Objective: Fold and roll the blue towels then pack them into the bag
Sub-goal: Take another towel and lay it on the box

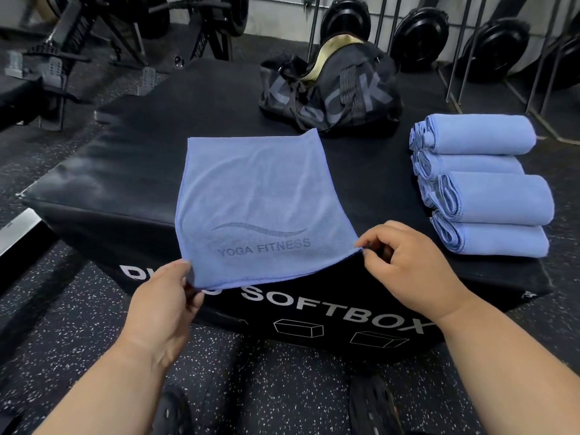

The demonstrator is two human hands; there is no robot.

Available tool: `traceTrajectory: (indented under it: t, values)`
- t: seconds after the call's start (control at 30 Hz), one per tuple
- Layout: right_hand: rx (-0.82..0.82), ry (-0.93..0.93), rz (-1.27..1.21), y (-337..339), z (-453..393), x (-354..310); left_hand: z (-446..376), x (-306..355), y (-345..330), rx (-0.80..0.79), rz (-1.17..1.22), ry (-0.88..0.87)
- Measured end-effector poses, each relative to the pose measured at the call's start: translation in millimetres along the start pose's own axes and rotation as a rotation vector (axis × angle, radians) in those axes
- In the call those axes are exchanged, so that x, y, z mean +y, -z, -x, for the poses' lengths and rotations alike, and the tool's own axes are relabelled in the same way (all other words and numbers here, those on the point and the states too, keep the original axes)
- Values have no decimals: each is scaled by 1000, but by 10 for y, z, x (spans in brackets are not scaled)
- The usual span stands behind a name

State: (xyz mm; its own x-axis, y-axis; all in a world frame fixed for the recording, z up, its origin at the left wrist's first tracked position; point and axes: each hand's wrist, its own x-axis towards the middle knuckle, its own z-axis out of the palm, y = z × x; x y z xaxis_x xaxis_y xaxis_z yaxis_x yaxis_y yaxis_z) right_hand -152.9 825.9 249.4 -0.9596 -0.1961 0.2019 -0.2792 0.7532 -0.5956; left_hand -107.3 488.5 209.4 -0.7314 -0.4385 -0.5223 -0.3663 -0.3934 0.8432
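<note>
Left hand (171, 296) and right hand (405, 262) each pinch a near corner of the flat blue towel (257, 196) at frame centre.

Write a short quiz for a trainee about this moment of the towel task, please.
1. True or false: the bag is zipped closed.
2. Which corners of the flat towel do the left hand and right hand pinch?
3. Where do the rolled towels lie: A) inside the bag, B) stacked on the soft box, right of the flat towel, C) on the floor?

Key: 1 false, its top gapes open. 2 the two near corners. 3 B.
</note>
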Motion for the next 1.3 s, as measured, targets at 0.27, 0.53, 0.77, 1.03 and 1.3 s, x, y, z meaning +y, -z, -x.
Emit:
traceTrajectory:
  t: [0.27,0.53,0.77,1.03,1.3]
  values:
    - [-45,3,55,0,18,-55,-61,-96,-31,9,-84,27]
    - [-38,35,-1,5,22,-34,-107,-148,10,17,-46,-93]
    - [55,12,-131,-25,-2,4,-42,-94,11,58,-3,-139]
    - [149,14,-174,-4,-8,31,-42,-14,31,86,87,-157]
    - [104,81,-60,-13,-34,39,-11,51,93,48,73,-200]
